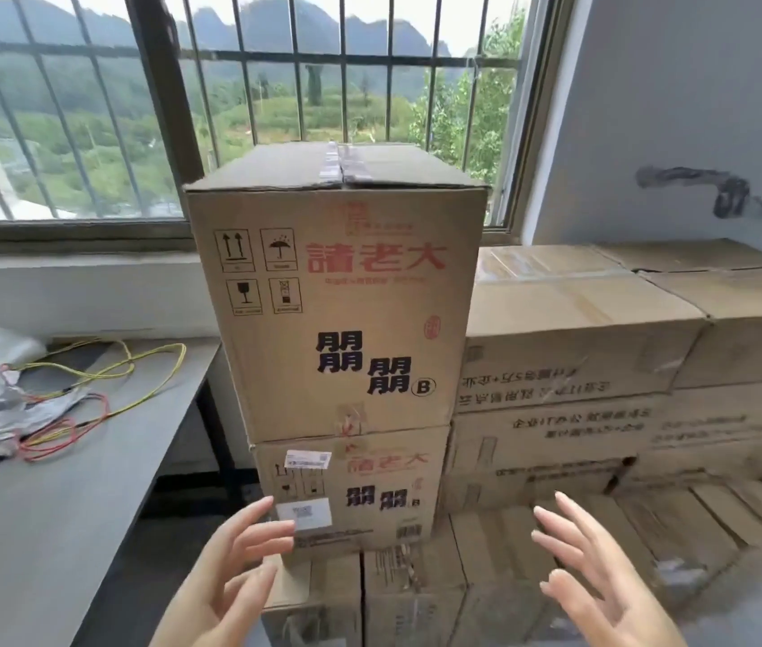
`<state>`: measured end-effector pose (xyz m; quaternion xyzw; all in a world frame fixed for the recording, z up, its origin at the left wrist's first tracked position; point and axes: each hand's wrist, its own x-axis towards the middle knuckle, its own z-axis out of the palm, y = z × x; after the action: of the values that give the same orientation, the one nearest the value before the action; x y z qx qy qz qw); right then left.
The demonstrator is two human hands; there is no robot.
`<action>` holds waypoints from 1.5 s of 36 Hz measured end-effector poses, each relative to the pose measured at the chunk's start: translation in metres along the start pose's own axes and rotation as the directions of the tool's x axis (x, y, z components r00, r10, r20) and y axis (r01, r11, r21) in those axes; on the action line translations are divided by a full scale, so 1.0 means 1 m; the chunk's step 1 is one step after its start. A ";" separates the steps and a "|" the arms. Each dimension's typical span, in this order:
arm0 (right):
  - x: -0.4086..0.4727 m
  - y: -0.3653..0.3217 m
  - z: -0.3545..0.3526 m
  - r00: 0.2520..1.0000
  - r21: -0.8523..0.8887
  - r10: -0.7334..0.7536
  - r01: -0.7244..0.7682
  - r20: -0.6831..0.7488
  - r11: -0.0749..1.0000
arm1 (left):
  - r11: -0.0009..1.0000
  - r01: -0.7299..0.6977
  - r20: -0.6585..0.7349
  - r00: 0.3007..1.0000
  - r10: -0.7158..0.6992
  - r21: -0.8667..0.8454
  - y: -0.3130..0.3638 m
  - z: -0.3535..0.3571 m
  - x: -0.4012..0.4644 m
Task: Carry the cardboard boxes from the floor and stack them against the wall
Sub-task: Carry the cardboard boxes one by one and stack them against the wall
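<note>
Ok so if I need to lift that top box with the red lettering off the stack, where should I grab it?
Probably by its two side faces, low near the bottom edge, one hand from each side. The top box stands tall and upright, its taped top sits high, and both the left hand and right hand are open.

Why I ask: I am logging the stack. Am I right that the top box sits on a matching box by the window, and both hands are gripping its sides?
Not quite. The top box does sit on a matching box by the window, but the head view shows the left hand and right hand open, below it and gripping nothing.
</note>
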<state>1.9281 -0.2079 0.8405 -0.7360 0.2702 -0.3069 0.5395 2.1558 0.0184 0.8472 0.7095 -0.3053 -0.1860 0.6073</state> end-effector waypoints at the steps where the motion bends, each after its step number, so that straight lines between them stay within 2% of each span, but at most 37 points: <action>1: -0.012 0.009 0.003 0.999 0.011 0.031 -0.031 -0.029 0.999 | 1.000 0.014 -0.002 1.000 -0.014 0.005 -0.002 0.007 -0.003; 4: -0.051 0.023 0.014 0.974 0.072 0.167 -0.158 -0.155 0.985 | 0.998 0.066 0.066 0.996 -0.065 -0.020 -0.009 0.025 -0.008; 7: -0.085 0.028 0.029 0.918 0.178 0.249 -0.201 -0.308 0.963 | 0.993 0.110 0.220 0.970 -0.102 -0.029 -0.011 0.046 -0.005; 8: -0.089 0.023 0.034 0.908 0.215 0.276 -0.214 -0.316 0.953 | 0.993 0.116 0.238 0.965 -0.107 -0.024 -0.009 0.048 -0.005; 12: -0.131 0.029 0.050 0.773 0.357 0.398 -0.238 -0.493 0.903 | 0.987 0.163 0.428 0.891 -0.152 0.011 -0.017 0.060 0.008; 17: -0.181 0.021 0.085 0.520 0.421 0.451 -0.185 -0.725 0.888 | 0.987 0.133 0.615 0.773 -0.158 0.088 -0.031 0.057 0.010; 20: -0.204 0.016 0.107 0.371 0.442 0.470 -0.164 -0.801 0.882 | 0.984 0.123 0.685 0.707 -0.177 0.127 -0.041 0.054 0.008; 23: -0.229 0.008 0.129 0.227 0.453 0.478 -0.154 -0.848 0.878 | 0.983 0.102 0.770 0.612 -0.182 0.151 -0.048 0.055 0.000; 31: -0.314 -0.024 0.185 -0.177 0.483 0.464 -0.081 -0.868 0.872 | 0.990 0.011 0.937 0.321 -0.137 0.141 -0.046 0.084 -0.047; 35: -0.362 -0.035 0.209 -0.335 0.504 0.461 -0.049 -0.822 0.862 | 0.994 -0.018 0.976 0.188 -0.106 0.111 -0.036 0.100 -0.089; 39: -0.413 -0.045 0.224 -0.448 0.486 0.438 0.008 -0.780 0.874 | 0.996 -0.026 0.994 0.073 -0.083 0.085 -0.026 0.109 -0.142; 45: -0.511 -0.074 0.238 -0.557 0.466 0.386 -0.003 -0.736 0.885 | 0.998 -0.042 0.996 -0.083 -0.043 0.039 -0.022 0.116 -0.252; 54: -0.640 -0.104 0.270 -0.694 0.471 0.384 0.072 -0.610 0.879 | 0.998 -0.066 0.941 -0.337 -0.001 -0.022 -0.003 0.107 -0.419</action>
<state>1.7100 0.4561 0.7754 0.1280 0.6991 -0.6939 0.1159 1.7763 0.2147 0.7787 0.2600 -0.6957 -0.6635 0.0906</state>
